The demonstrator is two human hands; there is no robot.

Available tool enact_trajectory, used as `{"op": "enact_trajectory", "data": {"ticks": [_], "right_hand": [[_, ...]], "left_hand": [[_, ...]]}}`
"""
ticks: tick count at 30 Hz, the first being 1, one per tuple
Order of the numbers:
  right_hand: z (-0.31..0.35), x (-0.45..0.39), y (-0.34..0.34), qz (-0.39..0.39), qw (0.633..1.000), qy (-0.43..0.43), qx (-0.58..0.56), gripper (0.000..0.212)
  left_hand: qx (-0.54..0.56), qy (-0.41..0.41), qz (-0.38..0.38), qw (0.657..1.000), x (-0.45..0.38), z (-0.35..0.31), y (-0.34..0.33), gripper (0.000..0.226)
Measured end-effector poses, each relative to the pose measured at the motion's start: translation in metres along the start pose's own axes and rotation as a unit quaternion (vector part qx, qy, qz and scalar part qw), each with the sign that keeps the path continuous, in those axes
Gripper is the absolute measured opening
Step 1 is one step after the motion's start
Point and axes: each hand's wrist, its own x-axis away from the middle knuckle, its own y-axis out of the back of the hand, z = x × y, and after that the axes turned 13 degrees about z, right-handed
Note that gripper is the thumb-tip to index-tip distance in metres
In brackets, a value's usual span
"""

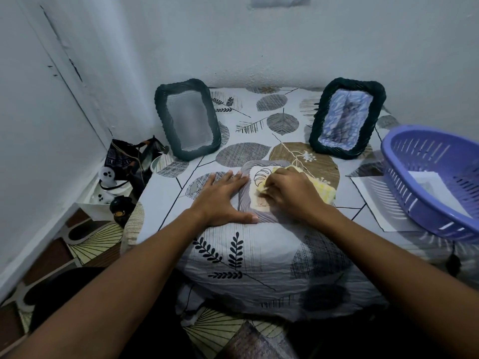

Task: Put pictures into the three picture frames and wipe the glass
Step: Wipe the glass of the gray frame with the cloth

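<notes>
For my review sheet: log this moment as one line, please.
step: wiping glass | left hand: flat on grey frame | right hand: grips yellow cloth | two dark frames upright behind

There is only one view, from a camera on the person's head. It looks forward and steeply down over both forearms onto the tabletop (181, 224), which fills the middle of the picture. The lens is wide, so the walls bend at the edges. The view is near: the hands lie in the centre, and the floor (98, 237) shows at the lower left.
</notes>
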Motion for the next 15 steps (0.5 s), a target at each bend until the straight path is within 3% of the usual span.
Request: {"op": "enact_trajectory", "data": {"ticks": [4,15], "right_hand": [[0.013,-0.007,0.002,-0.020,0.997,0.019,-0.074,0.017],[0.009,-0.001,-0.011,0.039,0.995,0.078,0.039,0.036]], "left_hand": [[0.003,-0.006,-0.009,1.000,0.000,0.000,-0.001,0.122],[0.005,-0.008,-0.010,1.000,-0.002,0.003,-0.002,0.122]]}}
